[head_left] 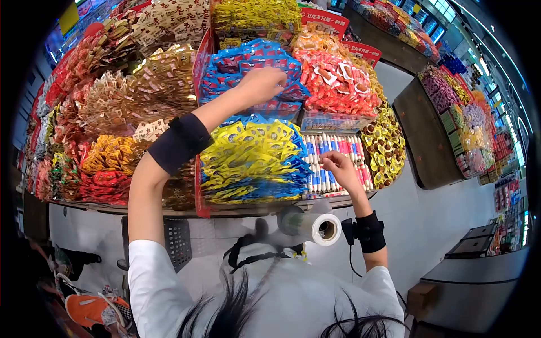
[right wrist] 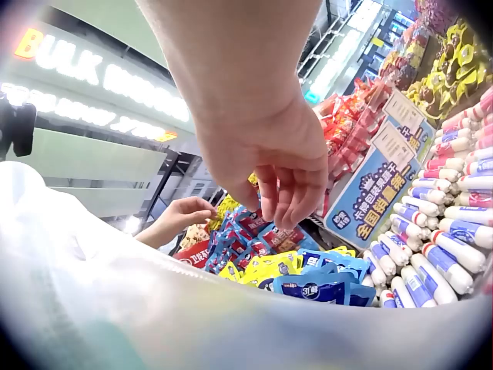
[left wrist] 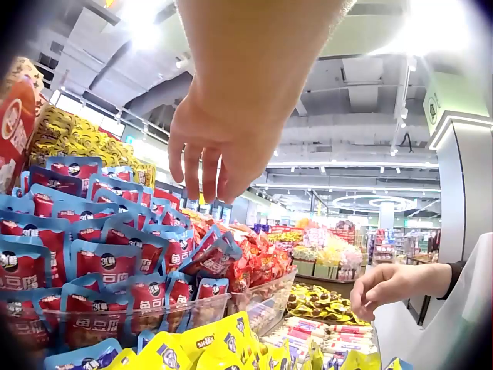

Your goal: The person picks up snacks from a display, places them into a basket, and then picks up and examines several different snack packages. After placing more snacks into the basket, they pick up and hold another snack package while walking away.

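My left hand (head_left: 262, 85) hovers over a heap of blue-and-red snack packets (head_left: 225, 70), its fingers hanging loosely curled with nothing visible between them. In the left wrist view those packets (left wrist: 104, 266) stand packed in a clear bin below and beside the fingers (left wrist: 209, 169). Over the wrapped sausage sticks (head_left: 322, 179) at the front of the display is my right hand (head_left: 341, 170), also loosely bent and holding nothing visible. The right wrist view has the sticks (right wrist: 443, 262) to the right of that hand and yellow and blue packets (right wrist: 269, 266) beneath it.
Yellow packets (head_left: 248, 160) fill the front bin between the hands. Red-wrapped snacks (head_left: 338, 84) lie behind the sticks, with a blue sign (right wrist: 373, 189) on their bin. A roll of clear plastic bags (head_left: 326, 229) stands near my body, and a dark basket (head_left: 177, 242) is at the left.
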Demonstrator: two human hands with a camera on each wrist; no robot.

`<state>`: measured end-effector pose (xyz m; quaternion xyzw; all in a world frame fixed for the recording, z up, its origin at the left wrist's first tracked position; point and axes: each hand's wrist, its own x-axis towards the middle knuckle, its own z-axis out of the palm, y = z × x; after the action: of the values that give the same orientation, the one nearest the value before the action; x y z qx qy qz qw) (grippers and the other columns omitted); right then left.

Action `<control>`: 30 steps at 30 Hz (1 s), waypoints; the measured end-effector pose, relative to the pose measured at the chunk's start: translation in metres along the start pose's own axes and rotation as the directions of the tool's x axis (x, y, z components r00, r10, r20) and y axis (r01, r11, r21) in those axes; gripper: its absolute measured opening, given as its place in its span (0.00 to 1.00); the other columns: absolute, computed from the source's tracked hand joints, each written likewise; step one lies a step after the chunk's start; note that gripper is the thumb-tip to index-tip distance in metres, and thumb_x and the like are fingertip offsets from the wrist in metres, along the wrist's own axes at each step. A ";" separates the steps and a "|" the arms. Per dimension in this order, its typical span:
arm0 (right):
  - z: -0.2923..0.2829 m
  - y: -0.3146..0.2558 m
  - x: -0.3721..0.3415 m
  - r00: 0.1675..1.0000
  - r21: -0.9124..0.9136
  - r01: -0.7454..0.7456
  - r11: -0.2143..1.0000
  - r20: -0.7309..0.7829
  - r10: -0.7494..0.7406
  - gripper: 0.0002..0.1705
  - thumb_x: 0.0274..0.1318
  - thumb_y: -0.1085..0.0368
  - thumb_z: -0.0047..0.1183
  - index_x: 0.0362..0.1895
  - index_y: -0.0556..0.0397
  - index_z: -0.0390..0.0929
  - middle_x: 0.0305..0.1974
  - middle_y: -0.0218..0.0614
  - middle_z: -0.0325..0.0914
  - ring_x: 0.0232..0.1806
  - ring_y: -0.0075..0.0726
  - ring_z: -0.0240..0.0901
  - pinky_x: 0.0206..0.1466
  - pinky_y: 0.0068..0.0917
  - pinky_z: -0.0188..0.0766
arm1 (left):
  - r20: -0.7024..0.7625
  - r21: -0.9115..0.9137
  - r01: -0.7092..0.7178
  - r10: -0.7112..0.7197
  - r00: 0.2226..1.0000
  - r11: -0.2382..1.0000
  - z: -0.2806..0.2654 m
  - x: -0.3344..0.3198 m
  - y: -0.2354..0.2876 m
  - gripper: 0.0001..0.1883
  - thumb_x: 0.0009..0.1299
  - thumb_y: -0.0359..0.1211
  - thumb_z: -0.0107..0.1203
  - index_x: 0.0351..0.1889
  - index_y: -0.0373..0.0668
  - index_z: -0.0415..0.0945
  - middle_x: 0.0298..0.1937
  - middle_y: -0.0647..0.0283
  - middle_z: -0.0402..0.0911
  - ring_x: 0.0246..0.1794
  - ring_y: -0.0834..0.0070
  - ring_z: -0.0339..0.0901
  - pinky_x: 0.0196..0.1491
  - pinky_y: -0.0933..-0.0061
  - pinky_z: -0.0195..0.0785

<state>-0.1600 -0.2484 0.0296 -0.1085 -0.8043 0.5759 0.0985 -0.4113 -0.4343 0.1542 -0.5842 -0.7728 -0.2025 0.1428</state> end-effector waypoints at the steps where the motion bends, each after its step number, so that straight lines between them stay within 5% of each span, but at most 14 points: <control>1: 0.001 -0.001 0.003 1.000 0.012 0.007 1.000 0.003 -0.007 0.09 0.53 0.66 0.48 0.38 0.57 0.74 0.26 0.29 0.73 0.29 0.19 0.67 0.34 0.18 0.65 | 0.010 0.010 -0.027 0.027 1.000 1.000 0.006 0.008 0.001 0.07 0.58 0.33 0.53 0.32 0.42 0.70 0.32 0.60 0.73 0.38 0.62 0.71 0.39 0.63 0.65; 9: 0.000 -0.007 0.014 1.000 0.054 0.006 0.999 0.010 -0.006 0.10 0.54 0.67 0.48 0.39 0.57 0.74 0.29 0.29 0.73 0.32 0.18 0.66 0.35 0.17 0.64 | 0.006 0.136 -0.033 0.033 0.999 0.990 0.055 0.032 0.011 0.11 0.56 0.35 0.55 0.35 0.42 0.72 0.31 0.60 0.72 0.37 0.62 0.71 0.38 0.63 0.66; 16: 0.002 -0.023 0.021 1.000 0.044 0.018 0.999 0.004 -0.018 0.09 0.54 0.67 0.48 0.38 0.56 0.75 0.28 0.29 0.73 0.30 0.18 0.66 0.35 0.17 0.65 | -0.106 0.221 -0.068 0.093 0.990 0.973 0.067 0.040 -0.004 0.05 0.56 0.32 0.52 0.28 0.43 0.71 0.28 0.61 0.73 0.34 0.62 0.72 0.34 0.63 0.66; 24: 0.004 -0.039 0.028 0.997 0.020 0.017 1.000 -0.073 -0.015 0.10 0.55 0.66 0.48 0.38 0.58 0.74 0.27 0.28 0.73 0.30 0.18 0.68 0.34 0.16 0.64 | -0.195 -0.133 0.068 -0.093 0.976 0.989 -0.019 0.048 0.001 0.08 0.57 0.34 0.54 0.29 0.40 0.73 0.27 0.62 0.75 0.31 0.66 0.74 0.32 0.68 0.65; 30: -0.004 -0.090 0.045 0.997 0.082 0.072 0.994 0.033 -0.075 0.10 0.55 0.65 0.48 0.40 0.58 0.72 0.30 0.29 0.74 0.32 0.19 0.69 0.39 0.18 0.67 | 0.023 -0.532 0.180 -0.199 0.980 0.827 -0.085 0.007 -0.001 0.08 0.58 0.31 0.57 0.31 0.36 0.75 0.25 0.67 0.76 0.26 0.83 0.71 0.31 0.80 0.64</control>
<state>-0.2074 -0.2603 0.1179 -0.0642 -0.7856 0.6056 0.1094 -0.4157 -0.4699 0.2318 -0.5177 -0.7381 -0.4314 -0.0325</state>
